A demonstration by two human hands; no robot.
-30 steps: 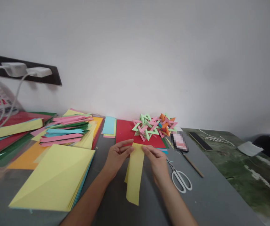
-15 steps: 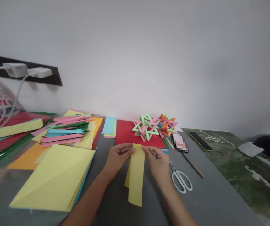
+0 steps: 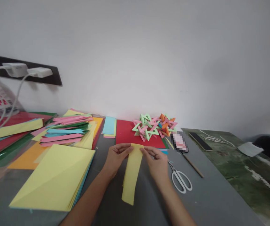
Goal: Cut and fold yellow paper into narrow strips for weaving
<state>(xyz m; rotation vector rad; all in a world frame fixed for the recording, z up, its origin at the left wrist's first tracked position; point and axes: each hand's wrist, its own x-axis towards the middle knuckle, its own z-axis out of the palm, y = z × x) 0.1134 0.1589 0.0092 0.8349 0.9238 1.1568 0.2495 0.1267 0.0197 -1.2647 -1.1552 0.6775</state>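
Left hand (image 3: 114, 159) and right hand (image 3: 158, 163) each pinch an upper corner of the doubled yellow strip (image 3: 132, 174) above the grey table (image 3: 149, 208), scissors (image 3: 176, 172) beside the right; looks like a folding step, next move calling for matched edges and steady pinch.

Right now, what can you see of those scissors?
The scissors lie flat on the grey table, right of the right hand, near a thin brown stick. Their two loop handles are white, seemingly plastic; the slim blades look metallic and point away from the person. Neither hand touches them.
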